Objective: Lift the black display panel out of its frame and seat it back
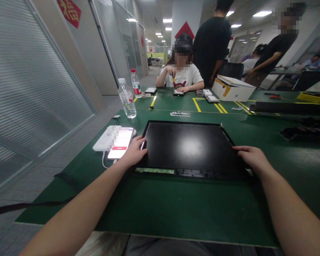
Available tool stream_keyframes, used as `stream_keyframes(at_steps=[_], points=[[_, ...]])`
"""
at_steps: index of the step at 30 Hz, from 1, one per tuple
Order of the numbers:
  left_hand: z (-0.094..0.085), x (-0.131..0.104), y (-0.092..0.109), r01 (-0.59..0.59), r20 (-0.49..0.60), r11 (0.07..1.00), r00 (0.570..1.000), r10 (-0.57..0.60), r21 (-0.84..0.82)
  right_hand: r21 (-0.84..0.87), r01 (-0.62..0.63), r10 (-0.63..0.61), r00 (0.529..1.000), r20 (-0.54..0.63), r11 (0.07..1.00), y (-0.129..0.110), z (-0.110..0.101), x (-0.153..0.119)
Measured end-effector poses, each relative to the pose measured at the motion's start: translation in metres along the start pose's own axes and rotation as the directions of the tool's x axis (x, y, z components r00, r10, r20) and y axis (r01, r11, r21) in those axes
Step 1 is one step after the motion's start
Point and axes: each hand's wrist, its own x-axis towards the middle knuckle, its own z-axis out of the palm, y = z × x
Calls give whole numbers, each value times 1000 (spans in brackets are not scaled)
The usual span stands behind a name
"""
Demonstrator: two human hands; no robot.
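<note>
A black display panel (170,145) lies face up on the green table, its glossy front reflecting a light. Along its near edge runs a narrow green circuit board (155,171). My left hand (134,152) grips the panel's left edge, with thumb on top and fingers at the rim. At the opposite side my right hand (252,158) pinches the right edge, fingers partly tucked under or behind it. A small pale tab (221,125) sticks out at the far right corner.
Left of the panel lie a lit phone (122,142) with a cable and a white box (102,140). Two water bottles (128,103) (136,84) stand farther back. Across the table (176,209) a person (194,73) works with a screwdriver. Dark parts (306,128) lie right.
</note>
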Motion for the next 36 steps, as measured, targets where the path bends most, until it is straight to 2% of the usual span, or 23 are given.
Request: stream_keyframes(at_steps=[6,13,24,32,36], points=[[2,-2,-4,-112,10,989,994,112,93,-62,17,-16,1000,13,998,6,0,6],[6,-1,-5,-141,-21,979,989,145,146,-48,9,-7,999,40,999,9,-1,10],[0,-1,-5,-145,13,985,989,145,90,-92,-19,22,999,41,996,-1,-3,0],[-22,-10,6,-129,154,987,982,114,92,-82,-9,11,1000,22,997,-3,-3,-4],[-34,-12,10,-149,186,980,975,124,132,-105,-9,13,999,32,994,0,-3,0]])
